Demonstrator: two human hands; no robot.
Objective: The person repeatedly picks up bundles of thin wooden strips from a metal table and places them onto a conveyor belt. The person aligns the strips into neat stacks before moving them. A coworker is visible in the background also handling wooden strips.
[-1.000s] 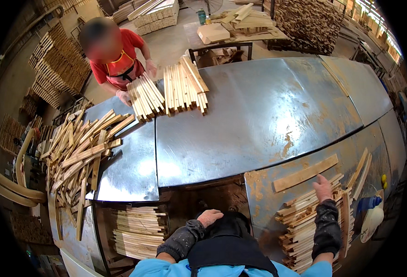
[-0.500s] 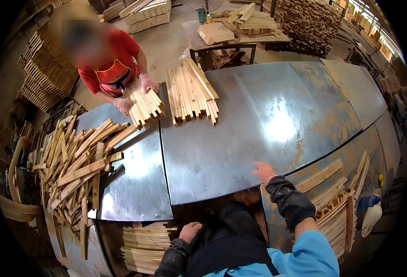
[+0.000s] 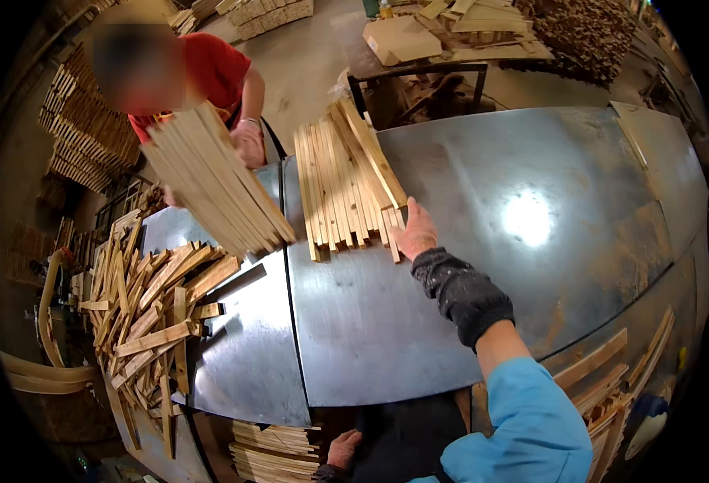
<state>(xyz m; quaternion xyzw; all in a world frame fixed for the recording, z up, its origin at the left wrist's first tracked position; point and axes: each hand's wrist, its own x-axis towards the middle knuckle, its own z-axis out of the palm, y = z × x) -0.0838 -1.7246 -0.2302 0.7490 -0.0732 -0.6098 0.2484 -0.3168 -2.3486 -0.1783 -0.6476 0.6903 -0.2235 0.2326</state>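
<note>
My right hand [image 3: 416,232] reaches across the metal tabletop to a bundle of pale wooden strips [image 3: 334,189]. Its fingers and thumb close at the near right end of the bundle, around strip ends there. One longer strip lies slanted on top of the bundle. Low in the picture, my left hand [image 3: 344,448] stays close to my body with curled fingers, and nothing shows in it. Beside it, below the tabletop edge, is a stack of wooden strips [image 3: 274,451]. Across the table, a co-worker's gloved hand [image 3: 248,143] holds a tilted, blurred bundle of strips [image 3: 218,181].
A loose heap of wooden pieces [image 3: 149,310] covers the table's left part. A seam divides the metal tabletop [image 3: 467,322]. More strips [image 3: 592,358] lie at the lower right. Behind the table stands another table with a cardboard box [image 3: 401,40] and boards.
My right hand has moved forward and left onto the strip bundle. The co-worker has lifted and tilted their bundle off the table. My left hand stays low, and the view has shifted.
</note>
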